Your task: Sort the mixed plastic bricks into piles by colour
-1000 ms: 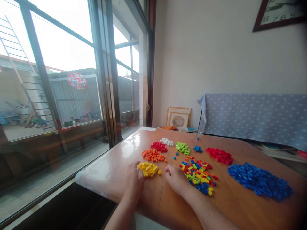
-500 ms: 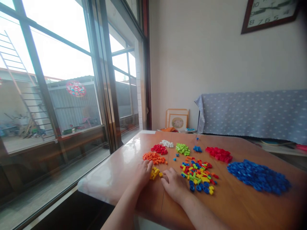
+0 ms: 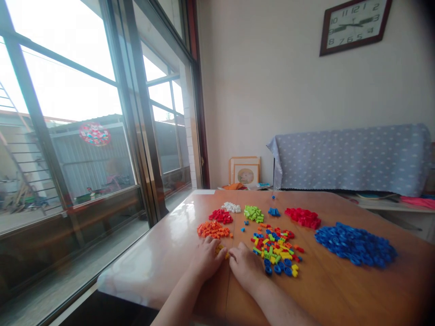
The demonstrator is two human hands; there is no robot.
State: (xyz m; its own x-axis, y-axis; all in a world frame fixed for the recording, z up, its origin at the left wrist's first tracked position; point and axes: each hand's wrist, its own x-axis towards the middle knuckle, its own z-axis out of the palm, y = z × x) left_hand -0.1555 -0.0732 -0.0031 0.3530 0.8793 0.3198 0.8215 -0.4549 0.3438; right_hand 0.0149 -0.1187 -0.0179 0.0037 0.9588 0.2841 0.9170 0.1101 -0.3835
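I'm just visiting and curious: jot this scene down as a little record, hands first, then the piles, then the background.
Left hand: over yellow pieces, partly hiding them
Right hand: beside the yellow pieces, fingers toward the left hand
Grip: cannot tell, fingers hide it
Beyond the hands: orange pile, small red pile, white pile, green pile
Right of the hands: mixed-colour pile, large blue pile
Surface: brown table
Background: clock, dotted cloth
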